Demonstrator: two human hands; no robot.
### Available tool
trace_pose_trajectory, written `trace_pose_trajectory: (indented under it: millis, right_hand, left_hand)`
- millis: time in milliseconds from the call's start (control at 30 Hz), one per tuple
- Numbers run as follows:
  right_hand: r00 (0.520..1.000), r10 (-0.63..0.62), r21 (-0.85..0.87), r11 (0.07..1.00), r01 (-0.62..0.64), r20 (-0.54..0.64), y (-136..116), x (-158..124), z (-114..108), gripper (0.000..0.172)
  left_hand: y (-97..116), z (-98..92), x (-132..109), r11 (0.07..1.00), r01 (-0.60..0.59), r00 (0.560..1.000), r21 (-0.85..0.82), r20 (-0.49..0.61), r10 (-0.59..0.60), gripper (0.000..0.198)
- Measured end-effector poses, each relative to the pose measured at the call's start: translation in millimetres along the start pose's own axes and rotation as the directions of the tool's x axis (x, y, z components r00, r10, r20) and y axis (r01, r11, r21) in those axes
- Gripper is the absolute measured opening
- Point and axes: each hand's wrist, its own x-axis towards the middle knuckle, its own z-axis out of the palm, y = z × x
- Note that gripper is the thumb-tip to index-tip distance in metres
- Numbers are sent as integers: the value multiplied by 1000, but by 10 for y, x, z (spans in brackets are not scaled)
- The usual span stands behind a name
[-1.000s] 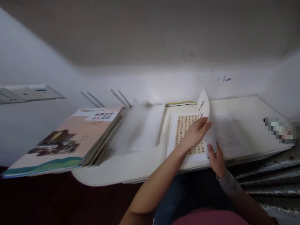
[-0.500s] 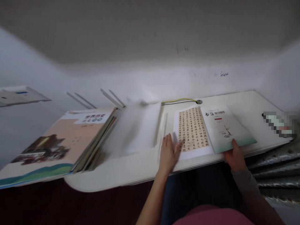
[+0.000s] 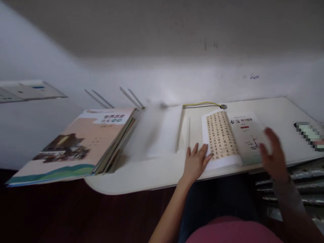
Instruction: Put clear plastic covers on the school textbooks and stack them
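Two hands are in view, both open and neither grasping anything. The left hand [image 3: 196, 162] is resting palm down with its fingers spread, the fingertips [image 3: 205, 151] touching the lower left edge of the one calligraphy sheet [image 3: 221, 135], which is printed with columns of brush-written characters on a tan panel with a white margin. The right hand [image 3: 274, 155] is raised with its fingers apart, blurred by motion, and is hovering in front of the right edge of the one practice booklet [image 3: 249, 135]; whether it is touching the booklet cannot be told. The booklet, its pale green cover titled in Chinese as a calligraphy practice guide, is lying face up directly against the right side of the sheet. Both items are resting near the front edge of the one white desk [image 3: 131, 179], which has a rounded corner. One stack of textbooks [image 3: 76, 143] is lying to the left, well apart from both hands, with a world history cover on top; its exact count cannot be told. One blurred white paper [image 3: 162, 131] is lying between the stack and the sheet. One yellow cable [image 3: 204, 104] is running along the back of the desk. One grey sleeve [image 3: 288, 197] is covering the right forearm.
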Motion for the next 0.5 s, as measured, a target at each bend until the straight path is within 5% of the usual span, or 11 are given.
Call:
trace_pose_trajectory:
  millis: [33,100,167,233,500]
  right_hand:
    - [976,-139,-29,989,146,171,-176,53,121,50]
    - [821,-353,-40,910,413,449,-485,117,362,54]
    - [643,-458,4,816,578,614,-671,145,540,65]
    - [552,-466,7,768,640,692,-712,164,628,71]
    - [572,-252,-139,823,551,781,-323,135,614,59]
  left_hand:
    - [10,-12,-3,999,-35,999,-8,27,35,53]
    - [27,-29,-7,995,-99,993,-25,62,100,53]
    - [36,-35,-10,990,-133,989,-40,66,135,50]
    - [35,-29,-11,990,-130,990,-53,44,132,49]
    - [13,50,12,995,-82,993,-53,-93,77,48]
